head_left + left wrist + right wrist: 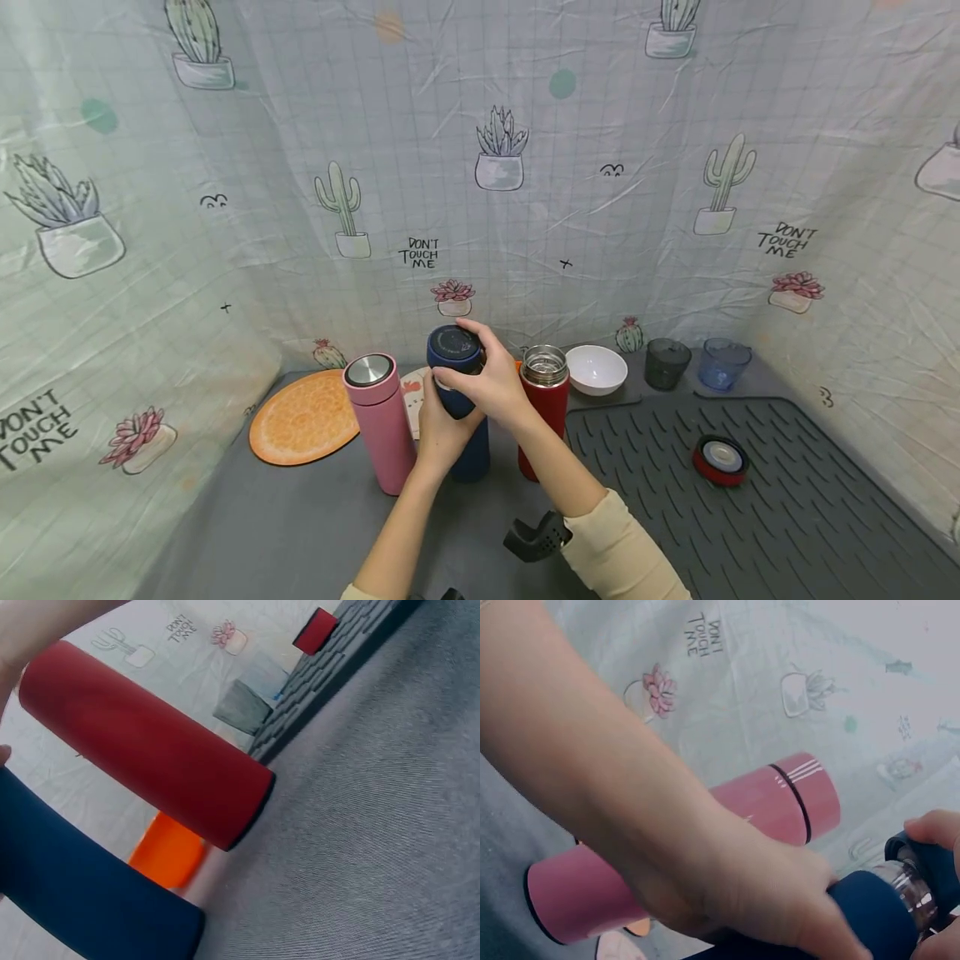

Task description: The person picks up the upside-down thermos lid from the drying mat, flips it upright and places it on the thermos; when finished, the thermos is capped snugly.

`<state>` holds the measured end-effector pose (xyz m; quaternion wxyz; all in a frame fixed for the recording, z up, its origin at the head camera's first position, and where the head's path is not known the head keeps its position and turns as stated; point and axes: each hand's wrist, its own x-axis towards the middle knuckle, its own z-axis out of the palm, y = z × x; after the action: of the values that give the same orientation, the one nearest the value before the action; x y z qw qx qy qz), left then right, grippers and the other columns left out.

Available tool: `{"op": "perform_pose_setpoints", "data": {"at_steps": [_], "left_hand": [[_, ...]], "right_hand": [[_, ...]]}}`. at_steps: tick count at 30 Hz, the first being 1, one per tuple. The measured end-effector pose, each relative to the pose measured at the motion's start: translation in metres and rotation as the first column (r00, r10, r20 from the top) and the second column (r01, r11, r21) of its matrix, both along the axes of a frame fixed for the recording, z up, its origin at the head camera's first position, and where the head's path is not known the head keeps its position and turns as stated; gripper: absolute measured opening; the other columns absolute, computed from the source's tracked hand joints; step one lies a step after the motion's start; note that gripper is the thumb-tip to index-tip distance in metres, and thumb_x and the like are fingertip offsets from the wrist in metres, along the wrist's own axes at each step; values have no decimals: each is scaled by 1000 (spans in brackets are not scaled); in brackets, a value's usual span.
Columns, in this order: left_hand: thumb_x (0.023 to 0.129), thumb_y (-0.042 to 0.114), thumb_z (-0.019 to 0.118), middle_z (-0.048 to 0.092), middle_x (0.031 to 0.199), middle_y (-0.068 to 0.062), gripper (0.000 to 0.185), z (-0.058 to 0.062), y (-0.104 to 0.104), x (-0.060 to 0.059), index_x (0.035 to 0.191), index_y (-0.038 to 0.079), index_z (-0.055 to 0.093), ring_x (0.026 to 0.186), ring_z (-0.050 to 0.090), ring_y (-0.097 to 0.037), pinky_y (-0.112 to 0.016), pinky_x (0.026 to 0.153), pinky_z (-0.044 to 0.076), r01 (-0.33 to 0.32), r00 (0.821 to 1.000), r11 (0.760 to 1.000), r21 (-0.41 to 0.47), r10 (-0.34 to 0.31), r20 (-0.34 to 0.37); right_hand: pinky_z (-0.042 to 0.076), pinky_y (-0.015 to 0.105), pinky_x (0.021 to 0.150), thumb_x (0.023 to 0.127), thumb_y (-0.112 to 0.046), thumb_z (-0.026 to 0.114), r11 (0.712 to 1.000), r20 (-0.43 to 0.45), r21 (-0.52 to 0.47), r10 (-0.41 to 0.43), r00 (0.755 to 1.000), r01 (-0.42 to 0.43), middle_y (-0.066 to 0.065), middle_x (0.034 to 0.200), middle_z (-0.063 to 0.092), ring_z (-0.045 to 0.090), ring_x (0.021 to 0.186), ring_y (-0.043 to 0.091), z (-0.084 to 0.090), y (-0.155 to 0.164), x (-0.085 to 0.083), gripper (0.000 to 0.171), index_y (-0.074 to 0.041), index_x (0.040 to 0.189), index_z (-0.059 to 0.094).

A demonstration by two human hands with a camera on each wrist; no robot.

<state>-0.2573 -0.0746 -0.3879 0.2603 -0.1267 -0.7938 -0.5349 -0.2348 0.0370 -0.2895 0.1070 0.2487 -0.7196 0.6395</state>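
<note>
- The blue flask [459, 408] stands upright on the grey tabletop [300, 517], between the pink flask [378, 421] at its 9 o'clock and the red flask [546, 408] at its 3 o'clock, all three close together.
- The left hand [442, 429] wraps its grip round the blue flask's body; the right hand [491, 385] curls its fingers over the dark lid [453, 343] at the top. In the right wrist view a clear band shows between lid and body, so the lid seems partly raised.
- Risk, as I judge it: the neighbours stand so near that a twisting elbow or wrist could knock the pink flask or the open-mouthed red flask over; the red one would spill anything inside.
- Another risk: if the left hand's hold slackens while the right turns, the body could spin or tip instead of the lid.
- Surface: a ribbed dark mat [787, 517] covers the side toward 3 o'clock, carrying a red lid [720, 460]. An orange round mat [303, 417] lies toward 10 o'clock; a white bowl [596, 369], a dark cup [667, 362] and a bluish cup [723, 362] stand toward 1 o'clock.
- Room: a cactus-printed cloth [525, 150] hangs round three sides.
</note>
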Motion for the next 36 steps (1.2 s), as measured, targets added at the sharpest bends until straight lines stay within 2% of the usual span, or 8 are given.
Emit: {"op": "perform_pose_setpoints", "data": {"at_steps": [7,14,17,23,26,29,32,36], "left_hand": [[72,25,77,54,117,-16,78,-4,0,0,132,8,30,100,57,-29,-48,81,47,18,1000,999,35,-18,0],[71,12,78,53,119,-16,80,-5,-2,0,134,9,28,102,56,-28,-45,84,46,77,997,994,77,-76,-14],[71,8,77,52,120,-18,81,-3,-1,0,135,7,27,103,55,-30,-46,85,46,97,995,992,86,-96,-9],[74,5,74,51,117,-23,76,19,3,18,132,-2,26,100,56,-33,-45,83,47,106,994,990,97,-106,-6],[75,4,74,51,117,-23,74,22,4,21,131,-3,26,100,56,-33,-45,84,47,106,994,990,96,-105,-11],[75,6,73,50,118,-23,73,23,3,21,131,-3,26,102,55,-34,-46,85,46,110,994,989,94,-110,-8],[75,8,74,50,120,-24,74,23,3,21,132,-2,27,104,54,-34,-47,86,46,105,994,990,92,-106,6],[74,5,74,50,118,-24,74,23,3,22,131,-2,27,102,55,-35,-47,85,46,106,994,989,100,-107,9]], "right_hand": [[48,37,86,78,-1,68,998,56,-54,16,998,-13,20,124,49,55,106,30,-14,-2,-6,70,-5,139,32],[47,39,86,74,0,72,998,-19,-56,-40,999,39,20,123,44,52,104,30,-21,-6,-7,70,1,134,36],[44,40,91,76,-2,71,997,0,-65,-42,999,42,19,128,41,49,110,30,-22,-6,-8,70,1,135,34],[34,39,101,90,-1,53,984,26,-141,109,994,-105,23,140,31,39,124,32,-32,1,-18,61,3,142,22],[36,35,99,89,1,53,971,22,-187,156,988,-149,22,137,33,42,121,31,-39,2,-27,59,2,141,25],[41,33,95,85,-2,61,966,25,-218,147,989,-138,19,131,37,46,114,27,-41,-1,-32,61,-1,137,30],[44,36,92,83,-7,66,975,37,-197,110,993,-100,17,129,37,48,109,27,-40,-4,-33,64,-2,136,30],[35,43,100,89,-12,54,978,62,-167,140,988,-128,16,142,26,40,121,31,-42,-3,-32,62,-4,142,23]]}}
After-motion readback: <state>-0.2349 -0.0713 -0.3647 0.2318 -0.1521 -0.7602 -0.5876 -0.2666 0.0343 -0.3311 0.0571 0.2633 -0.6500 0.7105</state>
